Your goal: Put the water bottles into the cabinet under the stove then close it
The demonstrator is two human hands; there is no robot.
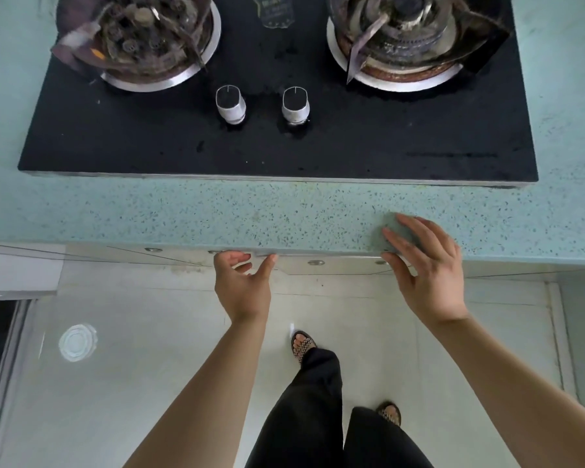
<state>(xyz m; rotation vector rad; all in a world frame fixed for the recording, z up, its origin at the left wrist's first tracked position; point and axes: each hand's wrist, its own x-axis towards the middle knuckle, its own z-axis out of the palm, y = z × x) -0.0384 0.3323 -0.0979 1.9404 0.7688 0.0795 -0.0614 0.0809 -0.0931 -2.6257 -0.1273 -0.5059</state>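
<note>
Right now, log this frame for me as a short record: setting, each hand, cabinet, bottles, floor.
setting: black two-burner gas stove set in a speckled green countertop, seen from above
left hand: open, empty, fingers curled at the counter's front edge
right hand: open, empty, fingers spread over the counter edge
cabinet doors: only their top edges show below the counter; open or closed cannot be told
water bottles: none in view
floor: pale tiles, round floor drain at left

Home kitchen, I reckon: black two-burner gas stove point(277, 96) sunk in speckled countertop point(250, 214), cabinet doors point(335, 266) beneath, tiled floor point(149, 332).
</note>
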